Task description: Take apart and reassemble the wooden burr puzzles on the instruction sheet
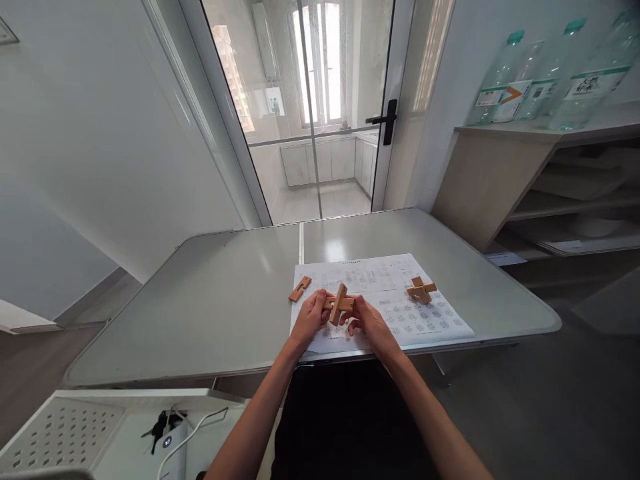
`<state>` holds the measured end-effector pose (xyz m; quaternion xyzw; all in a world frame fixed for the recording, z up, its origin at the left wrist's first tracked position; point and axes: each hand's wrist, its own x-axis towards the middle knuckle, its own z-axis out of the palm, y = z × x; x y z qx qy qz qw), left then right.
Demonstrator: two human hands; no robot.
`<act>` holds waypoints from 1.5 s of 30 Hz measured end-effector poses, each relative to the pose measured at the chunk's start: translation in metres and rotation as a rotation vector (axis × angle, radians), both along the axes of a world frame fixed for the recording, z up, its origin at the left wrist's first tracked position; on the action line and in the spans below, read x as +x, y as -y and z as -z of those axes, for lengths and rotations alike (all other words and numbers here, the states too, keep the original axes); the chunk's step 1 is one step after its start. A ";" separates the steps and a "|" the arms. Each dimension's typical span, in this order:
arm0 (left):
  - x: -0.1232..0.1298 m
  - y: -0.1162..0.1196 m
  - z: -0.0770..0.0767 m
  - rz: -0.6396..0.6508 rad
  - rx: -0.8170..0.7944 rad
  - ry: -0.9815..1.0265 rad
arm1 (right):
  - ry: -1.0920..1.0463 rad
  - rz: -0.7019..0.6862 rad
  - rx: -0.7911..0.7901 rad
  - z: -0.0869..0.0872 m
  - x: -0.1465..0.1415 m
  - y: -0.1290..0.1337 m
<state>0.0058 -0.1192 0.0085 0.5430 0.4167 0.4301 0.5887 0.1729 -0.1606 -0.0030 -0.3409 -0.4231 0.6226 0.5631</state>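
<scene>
head view: left hand (309,319) and right hand (373,327) grip opposite ends of the crossed wooden pieces (339,306) above the near edge of the surface (225,320). action: two-handed support (interlock unclear); any adjustment calls for steady, opposed fingertips.

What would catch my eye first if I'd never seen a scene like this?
Probably the two hands, left and right, near the table's front edge, holding crossed wooden pieces between them over a printed sheet. Next, perhaps, the large clear bottles with green caps, standing on the shelf unit at upper right, and the glass door's black handle beyond the table.
</scene>
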 end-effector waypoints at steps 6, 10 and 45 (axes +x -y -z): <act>0.023 0.010 0.002 0.023 -0.058 0.092 | -0.121 -0.130 -0.074 -0.001 0.011 -0.003; 0.031 0.012 0.002 0.032 -0.074 0.118 | -0.190 -0.112 -0.121 -0.001 0.016 -0.003; 0.013 0.034 -0.032 -0.091 0.111 -0.019 | -0.321 0.057 -0.077 -0.014 0.004 0.019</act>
